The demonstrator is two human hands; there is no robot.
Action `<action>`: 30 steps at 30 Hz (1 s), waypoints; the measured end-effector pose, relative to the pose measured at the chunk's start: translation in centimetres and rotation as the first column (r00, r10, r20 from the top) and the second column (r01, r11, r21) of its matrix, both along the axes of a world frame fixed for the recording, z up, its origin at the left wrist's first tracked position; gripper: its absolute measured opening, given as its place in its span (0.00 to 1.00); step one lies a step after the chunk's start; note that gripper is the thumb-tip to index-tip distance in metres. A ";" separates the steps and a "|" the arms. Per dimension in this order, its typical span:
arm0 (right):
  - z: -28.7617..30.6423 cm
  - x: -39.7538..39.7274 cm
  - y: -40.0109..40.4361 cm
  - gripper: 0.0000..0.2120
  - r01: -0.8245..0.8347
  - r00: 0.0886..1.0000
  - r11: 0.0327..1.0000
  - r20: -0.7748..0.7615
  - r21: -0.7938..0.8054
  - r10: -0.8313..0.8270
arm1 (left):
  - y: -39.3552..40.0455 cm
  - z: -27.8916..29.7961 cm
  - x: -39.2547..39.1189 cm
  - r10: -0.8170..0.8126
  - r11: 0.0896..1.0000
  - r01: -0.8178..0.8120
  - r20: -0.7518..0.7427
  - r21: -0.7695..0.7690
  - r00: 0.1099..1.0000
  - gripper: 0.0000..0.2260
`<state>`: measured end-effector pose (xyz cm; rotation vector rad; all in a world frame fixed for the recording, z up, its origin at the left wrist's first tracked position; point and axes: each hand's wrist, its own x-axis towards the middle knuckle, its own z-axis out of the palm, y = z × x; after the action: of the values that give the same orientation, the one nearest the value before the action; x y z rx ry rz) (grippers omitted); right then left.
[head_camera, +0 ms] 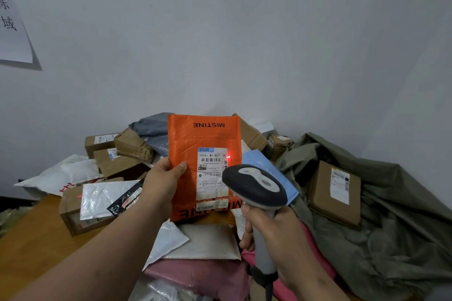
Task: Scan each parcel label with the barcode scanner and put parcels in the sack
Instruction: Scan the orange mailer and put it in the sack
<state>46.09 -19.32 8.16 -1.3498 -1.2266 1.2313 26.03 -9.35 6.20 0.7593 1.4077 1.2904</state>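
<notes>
- Your left hand [164, 178] grips the orange parcel [204, 166] by its left edge, upright, dead centre of view; your right hand [274, 230] is wrapped round the barcode scanner [254, 188] at about 5 o'clock from it.
- The red scan dot sits at the right edge of the label [212, 171], just off the barcode (so this scan looks not yet finished).
- One brown box [335, 193] already lies on the sack [391, 215] at 3 o'clock; many parcels remain heaped on the table [31, 239].
- Rightward to the sack looks open to you; the wall closes off 12 o'clock.
</notes>
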 end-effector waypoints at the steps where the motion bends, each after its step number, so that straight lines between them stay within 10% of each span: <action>1: 0.0 0.0 0.0 0.19 0.001 1.000 1.000 0.000 -0.001 -0.001 | 0.0 0.0 0.0 0.000 1.000 0.000 0.002 0.003 1.000 0.05; 17: -0.7 1.0 1.0 0.08 0.071 0.997 0.997 0.010 0.024 -0.072 | 0.4 -0.3 0.6 -0.042 0.999 0.042 0.000 0.008 0.999 0.06; 30: -4.1 9.7 1.4 0.04 0.487 0.864 0.856 -0.042 -0.174 -0.501 | 3.7 -3.1 9.3 -0.345 0.932 0.342 -0.005 -0.116 0.939 0.08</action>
<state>55.75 -17.95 4.04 -1.5864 -0.6623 1.0119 35.29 -5.64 3.07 0.9015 1.2875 0.9239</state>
